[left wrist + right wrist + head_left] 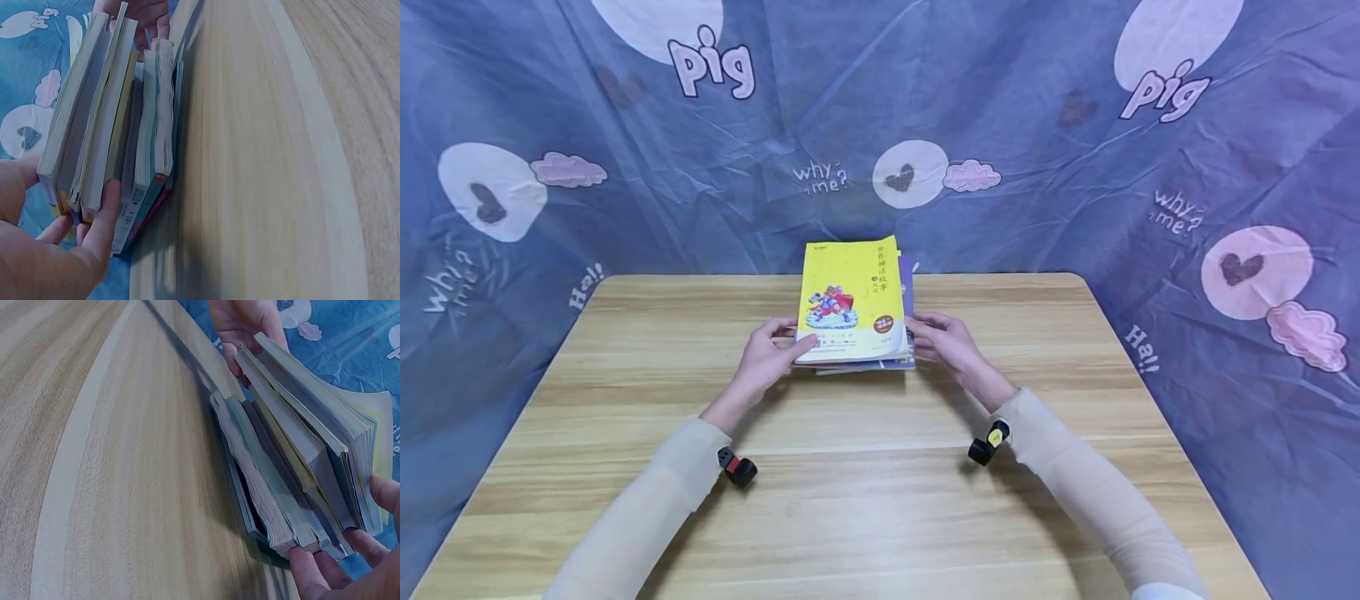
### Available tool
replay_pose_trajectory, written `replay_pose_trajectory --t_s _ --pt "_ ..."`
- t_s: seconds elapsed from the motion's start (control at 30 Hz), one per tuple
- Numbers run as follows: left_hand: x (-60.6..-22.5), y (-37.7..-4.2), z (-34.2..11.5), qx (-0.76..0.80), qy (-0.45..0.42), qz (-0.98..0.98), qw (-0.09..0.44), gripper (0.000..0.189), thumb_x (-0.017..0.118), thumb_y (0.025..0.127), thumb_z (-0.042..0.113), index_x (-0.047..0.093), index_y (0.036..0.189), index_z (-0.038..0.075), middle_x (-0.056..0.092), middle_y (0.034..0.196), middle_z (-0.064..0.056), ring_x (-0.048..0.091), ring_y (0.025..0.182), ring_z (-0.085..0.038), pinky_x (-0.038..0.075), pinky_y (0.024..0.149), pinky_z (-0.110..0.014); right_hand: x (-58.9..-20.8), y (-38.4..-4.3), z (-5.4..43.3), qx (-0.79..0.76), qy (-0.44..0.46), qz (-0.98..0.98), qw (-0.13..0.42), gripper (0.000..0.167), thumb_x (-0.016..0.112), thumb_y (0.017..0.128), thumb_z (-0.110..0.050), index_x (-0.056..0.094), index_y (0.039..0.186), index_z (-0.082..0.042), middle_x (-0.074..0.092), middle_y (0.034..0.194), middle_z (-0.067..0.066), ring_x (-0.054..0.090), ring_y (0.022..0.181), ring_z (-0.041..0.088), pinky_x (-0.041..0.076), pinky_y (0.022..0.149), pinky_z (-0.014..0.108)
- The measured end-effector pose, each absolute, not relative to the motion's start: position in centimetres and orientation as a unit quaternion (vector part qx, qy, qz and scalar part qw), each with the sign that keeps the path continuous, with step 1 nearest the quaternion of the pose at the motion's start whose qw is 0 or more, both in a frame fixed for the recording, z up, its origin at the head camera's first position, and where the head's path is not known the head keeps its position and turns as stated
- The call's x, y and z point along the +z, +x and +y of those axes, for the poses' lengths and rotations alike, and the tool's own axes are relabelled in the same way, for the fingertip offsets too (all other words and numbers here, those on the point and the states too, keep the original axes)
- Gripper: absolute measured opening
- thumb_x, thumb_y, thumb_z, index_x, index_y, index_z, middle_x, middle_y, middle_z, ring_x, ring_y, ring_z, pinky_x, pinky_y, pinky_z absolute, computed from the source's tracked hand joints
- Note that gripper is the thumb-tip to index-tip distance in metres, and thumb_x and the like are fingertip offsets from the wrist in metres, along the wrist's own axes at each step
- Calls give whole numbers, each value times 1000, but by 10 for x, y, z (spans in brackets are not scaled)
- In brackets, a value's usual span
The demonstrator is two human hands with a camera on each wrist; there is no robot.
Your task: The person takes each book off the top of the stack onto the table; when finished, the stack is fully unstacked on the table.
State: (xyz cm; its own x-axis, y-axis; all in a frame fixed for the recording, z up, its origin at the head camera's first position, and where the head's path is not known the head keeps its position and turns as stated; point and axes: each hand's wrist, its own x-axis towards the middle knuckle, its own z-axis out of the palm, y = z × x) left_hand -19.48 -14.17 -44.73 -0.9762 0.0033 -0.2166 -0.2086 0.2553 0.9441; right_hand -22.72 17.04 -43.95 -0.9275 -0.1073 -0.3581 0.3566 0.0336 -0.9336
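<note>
A stack of several books lies near the table's back edge. On top is a yellow book with a caped cartoon figure, and a purple cover shows beneath its right side. My left hand grips the upper books at the left side, thumb over the yellow cover's lower corner. The left wrist view shows its fingers reaching partway down the stack's side. My right hand holds the opposite side, its fingers spread along the book edges. Page edges face the wrist cameras, with a gap among the upper books.
The wood-grain table extends in front of the stack and to both sides. Blue printed cloth hangs behind the table and along its sides. A small wrist camera sits on the left sleeve, another camera on the right.
</note>
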Motion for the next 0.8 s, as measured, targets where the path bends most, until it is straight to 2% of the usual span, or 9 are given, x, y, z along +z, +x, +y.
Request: replay_pose_trajectory --t_s 0.23,0.33,0.47,0.6,0.8 --pt "-447 -192 -151 605 -59 788 94 67 77 98 35 52 153 5 56 143 -20 66 101 -12 63 76 -21 -441 -228 170 -690 70 703 158 51 69 101 -9 53 149 4 69 115 4 73 88 10 65 101 37" --pt "-447 -190 -157 610 -62 784 96 63 75 99 31 53 151 3 58 142 -22 67 96 -6 63 77 -20 -443 -229 170 -691 66 703 155 50 70 101 -8 54 147 5 71 112 2 74 87 9 64 102 39" --pt "-445 -185 -168 622 -71 773 100 61 74 100 27 52 151 0 60 137 -21 68 85 0 66 78 -25 -444 -230 170 -693 64 702 154 50 70 101 -8 55 146 5 72 109 0 74 85 8 64 103 40" --pt "-444 -178 -178 645 -87 752 102 61 73 101 23 49 152 0 64 127 -10 70 80 -1 67 80 -26 -445 -230 170 -693 64 701 155 50 70 101 -8 55 146 6 73 104 -3 74 84 7 65 99 37" --pt "-441 -166 -193 718 -82 686 89 55 67 104 12 43 151 -3 69 106 11 73 85 -2 67 79 -23 -447 -231 170 -695 65 699 157 50 70 101 -8 55 147 6 72 103 -3 74 85 8 67 95 34"
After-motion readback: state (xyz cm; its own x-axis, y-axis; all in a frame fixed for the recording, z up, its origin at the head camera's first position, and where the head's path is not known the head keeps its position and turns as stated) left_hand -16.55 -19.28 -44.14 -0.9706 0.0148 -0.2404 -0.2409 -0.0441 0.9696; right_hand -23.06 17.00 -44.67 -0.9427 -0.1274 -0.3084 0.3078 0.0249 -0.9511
